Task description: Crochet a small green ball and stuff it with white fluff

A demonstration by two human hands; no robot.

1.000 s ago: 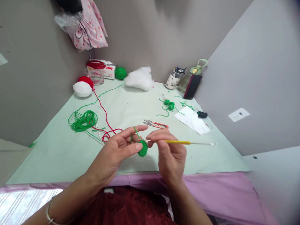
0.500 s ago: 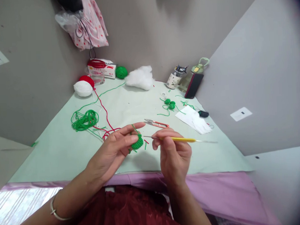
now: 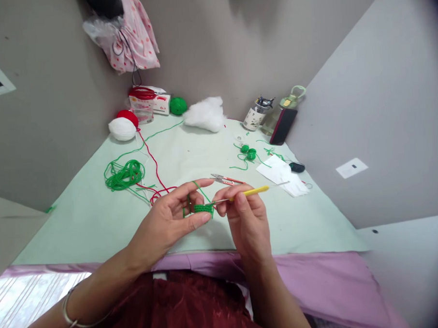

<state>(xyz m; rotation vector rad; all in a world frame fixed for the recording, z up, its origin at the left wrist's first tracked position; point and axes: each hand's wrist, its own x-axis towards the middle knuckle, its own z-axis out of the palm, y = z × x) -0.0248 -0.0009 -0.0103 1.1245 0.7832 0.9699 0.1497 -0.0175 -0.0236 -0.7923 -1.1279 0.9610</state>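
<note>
Far left on the bench: loose coil of green yarn, with white yarn ball and red yarn ball behind it, touching. Left hand came next, gripping the small green crochet piece between thumb and fingers, index finger extended with a green working strand running from it down to the piece. Piece was held up over the bench's near part, between both hands. Green yarn ball and white fibre stuffing sat at the back. Thread snips lay just beyond the hands. Right hand was closed around the yellow-handled crochet hook, hook tip at the piece's top edge; whether through a stitch, couldn't tell. Further right: two small green crocheted balls with loose tails, then white paper and a phone.

Progress, judged: mid-work. Several rows looked done, but the strand remained uncut and the edge unfinished, so stitching and fastening off were likely left. Number of rows left couldn't be told.
</note>
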